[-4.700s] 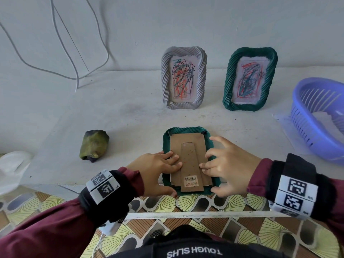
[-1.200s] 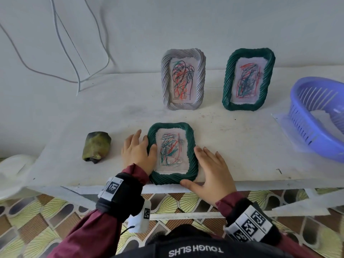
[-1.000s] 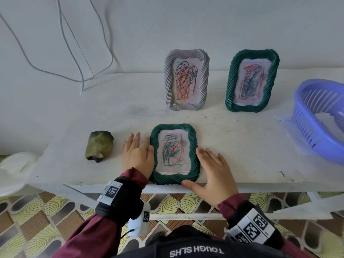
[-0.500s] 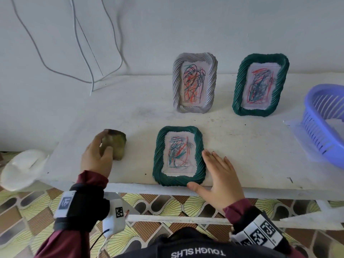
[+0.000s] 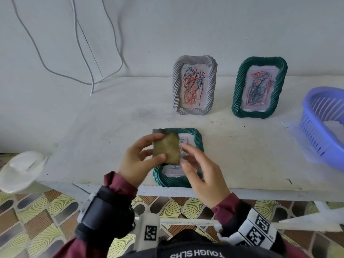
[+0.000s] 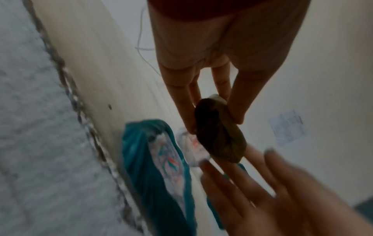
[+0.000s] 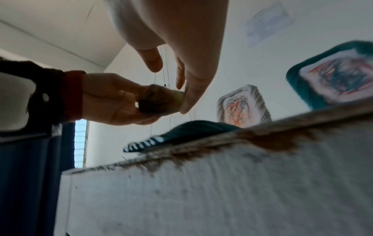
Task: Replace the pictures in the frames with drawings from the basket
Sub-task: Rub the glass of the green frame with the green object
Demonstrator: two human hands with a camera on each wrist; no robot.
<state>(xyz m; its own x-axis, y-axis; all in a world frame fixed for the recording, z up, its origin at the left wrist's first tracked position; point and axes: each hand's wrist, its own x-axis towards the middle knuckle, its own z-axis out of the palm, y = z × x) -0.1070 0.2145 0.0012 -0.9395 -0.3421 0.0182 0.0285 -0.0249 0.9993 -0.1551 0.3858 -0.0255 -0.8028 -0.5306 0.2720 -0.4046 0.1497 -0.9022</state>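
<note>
A green frame lies face up at the table's front edge with a scribbled drawing in it. Above it my left hand pinches a crumpled olive-green cloth between thumb and fingers. The left wrist view shows the cloth hanging over the frame. My right hand is raised beside the cloth with fingers relaxed, a fingertip touching its edge. A grey frame and a second green frame stand upright at the back, each holding a drawing.
A purple basket with paper inside sits at the right edge on a loose sheet. A white object lies off the table's left end. Cables hang on the wall. Patterned floor lies below.
My left hand reached left, picked the cloth off the table and carried it over the flat frame. My right hand lifted from beside the frame toward the cloth.
</note>
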